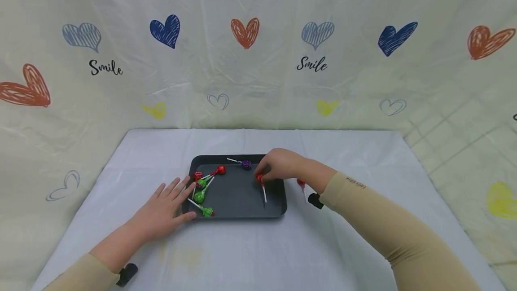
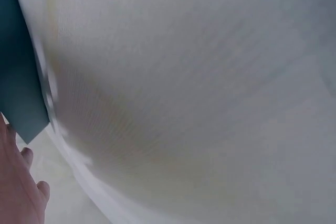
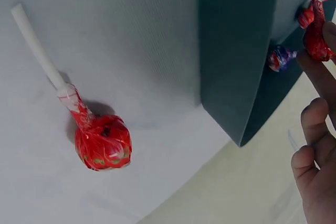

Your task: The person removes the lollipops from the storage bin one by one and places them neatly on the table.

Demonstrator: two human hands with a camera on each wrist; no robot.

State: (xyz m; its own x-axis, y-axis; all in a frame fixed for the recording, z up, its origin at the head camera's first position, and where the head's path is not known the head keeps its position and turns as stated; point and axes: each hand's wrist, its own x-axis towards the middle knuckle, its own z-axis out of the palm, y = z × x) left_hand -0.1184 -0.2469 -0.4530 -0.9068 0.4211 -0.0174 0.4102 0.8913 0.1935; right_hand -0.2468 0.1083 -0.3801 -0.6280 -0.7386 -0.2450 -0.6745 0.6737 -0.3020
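Observation:
A dark grey tray (image 1: 238, 199) lies on the white-covered table. Over its right side my right hand (image 1: 281, 164) pinches a red lollipop (image 3: 316, 38) by the candy end, its white stick pointing down toward the tray floor. My left hand (image 1: 165, 210) is spread at the tray's left edge, its fingertips by the rim. Beside those fingers several lollipops lie in the tray, among them a green lollipop (image 1: 199, 196), another green lollipop (image 1: 208, 212) and a red lollipop (image 1: 221, 169). A purple lollipop (image 1: 246, 164) sits near the far rim.
Outside the tray, on the table to its right, lies another red lollipop (image 3: 105, 142), partly under my right wrist in the head view. Behind the table hangs a pale curtain (image 1: 274, 80) printed with hearts. The left wrist view shows mostly the white tablecloth (image 2: 199, 93).

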